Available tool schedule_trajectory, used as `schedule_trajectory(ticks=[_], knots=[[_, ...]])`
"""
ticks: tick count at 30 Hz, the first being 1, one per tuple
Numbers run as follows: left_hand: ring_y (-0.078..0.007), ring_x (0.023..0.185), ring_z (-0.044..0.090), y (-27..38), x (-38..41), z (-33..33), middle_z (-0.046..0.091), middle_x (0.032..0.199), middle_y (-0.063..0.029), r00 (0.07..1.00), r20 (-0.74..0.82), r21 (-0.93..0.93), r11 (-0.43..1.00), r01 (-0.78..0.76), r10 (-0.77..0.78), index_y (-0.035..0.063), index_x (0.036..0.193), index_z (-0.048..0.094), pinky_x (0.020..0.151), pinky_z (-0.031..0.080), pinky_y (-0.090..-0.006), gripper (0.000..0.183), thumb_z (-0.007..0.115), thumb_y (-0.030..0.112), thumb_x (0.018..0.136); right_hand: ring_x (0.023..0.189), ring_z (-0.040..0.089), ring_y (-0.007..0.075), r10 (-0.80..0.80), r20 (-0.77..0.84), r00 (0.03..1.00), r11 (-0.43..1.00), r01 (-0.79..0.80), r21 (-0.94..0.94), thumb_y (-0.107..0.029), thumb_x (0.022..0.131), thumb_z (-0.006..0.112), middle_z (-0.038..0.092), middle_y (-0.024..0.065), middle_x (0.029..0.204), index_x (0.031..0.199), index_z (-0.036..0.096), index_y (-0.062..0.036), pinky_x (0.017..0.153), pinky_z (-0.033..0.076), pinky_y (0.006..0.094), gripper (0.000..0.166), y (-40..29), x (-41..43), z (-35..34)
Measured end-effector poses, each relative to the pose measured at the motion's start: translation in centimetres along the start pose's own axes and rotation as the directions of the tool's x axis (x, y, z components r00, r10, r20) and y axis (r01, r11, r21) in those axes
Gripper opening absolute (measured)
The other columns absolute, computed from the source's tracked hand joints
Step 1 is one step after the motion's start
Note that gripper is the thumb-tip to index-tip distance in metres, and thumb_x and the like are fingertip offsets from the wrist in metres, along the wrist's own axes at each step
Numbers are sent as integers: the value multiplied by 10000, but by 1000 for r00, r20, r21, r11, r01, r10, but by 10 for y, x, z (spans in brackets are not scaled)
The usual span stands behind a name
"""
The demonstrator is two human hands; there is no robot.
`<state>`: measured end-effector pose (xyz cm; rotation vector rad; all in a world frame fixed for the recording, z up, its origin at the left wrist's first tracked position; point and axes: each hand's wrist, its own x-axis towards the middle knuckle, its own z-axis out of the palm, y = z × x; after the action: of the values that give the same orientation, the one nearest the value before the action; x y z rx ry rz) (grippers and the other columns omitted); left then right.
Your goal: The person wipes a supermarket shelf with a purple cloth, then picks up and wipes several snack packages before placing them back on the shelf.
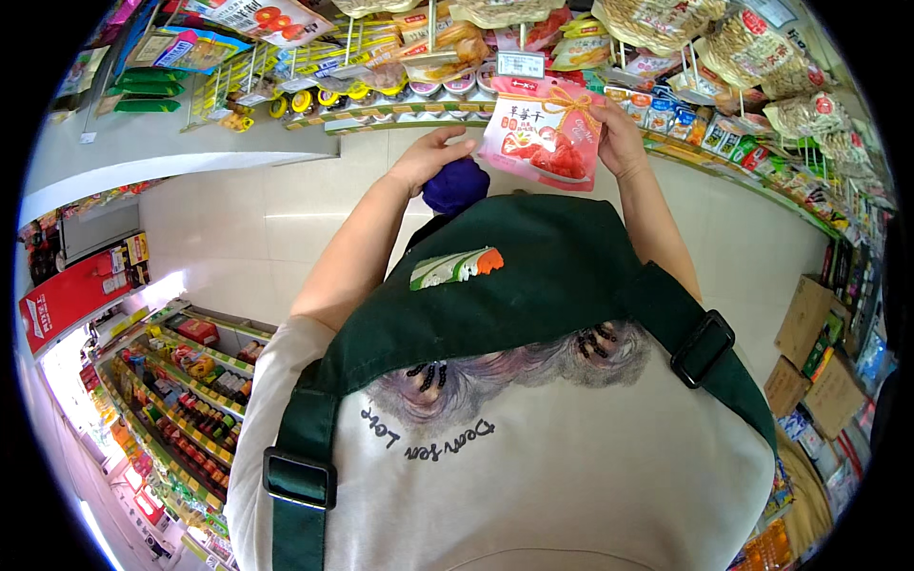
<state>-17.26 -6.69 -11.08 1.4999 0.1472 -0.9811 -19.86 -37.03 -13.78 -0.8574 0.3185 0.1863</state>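
Note:
A pink pouch of dried strawberries is in my right hand, which grips it by its right edge. The pouch's printed front faces up, with a picture of red fruit and a yellow ribbon. My left hand holds a bunched dark purple-blue cloth under its palm, just left of the pouch. The left thumb points towards the pouch, apart from it. Both hands are in front of my dark green apron. Part of the cloth's lower edge is hidden behind the apron.
Ahead, snack packs hang on hooks above a shelf of lidded jars. A price tag hangs behind the pouch. Small packets line the curved shelf at right. Cardboard boxes stand at far right, bottle shelves at lower left.

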Motion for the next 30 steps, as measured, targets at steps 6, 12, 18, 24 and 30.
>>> schedule_trajectory(ticks=[6,12,18,24,30], knots=[[-124,871,581,19,6,46,628,999,-65,949,313,64,998,13,-33,10,1029,610,829,437,-246,268,620,178,821,1042,548,246,1,81,997,995,-9,100,-247,885,465,523,173,1164,1208,415,26,882,469,370,426,-16,-19,14],[-111,876,577,29,-12,64,630,990,-56,966,232,16,993,-120,113,9,1029,608,828,434,-242,248,618,138,818,1055,540,249,-32,61,998,999,30,32,-377,898,443,505,167,1192,1240,393,-8,874,474,367,506,-37,-23,15],[-111,885,572,37,-23,68,631,990,-57,971,175,-9,987,-163,162,15,1044,606,831,432,-241,260,624,135,814,1018,551,211,-42,33,999,999,41,34,-417,890,461,531,134,1150,1203,422,2,846,479,341,524,-48,-40,33],[-132,937,570,28,-22,62,611,1051,-76,966,175,-75,980,-182,193,9,1107,567,862,430,-261,324,616,147,818,1067,522,251,-52,139,989,994,38,102,-525,884,366,489,151,1210,1260,369,-11,909,436,378,636,-52,-41,48],[-181,1006,558,29,-26,56,573,1130,-103,868,404,-385,914,-126,290,-8,1150,526,895,418,-306,377,599,166,823,1144,463,279,96,589,802,988,-148,41,-508,871,408,451,170,1250,1311,316,-31,959,389,387,656,-44,-53,112]])
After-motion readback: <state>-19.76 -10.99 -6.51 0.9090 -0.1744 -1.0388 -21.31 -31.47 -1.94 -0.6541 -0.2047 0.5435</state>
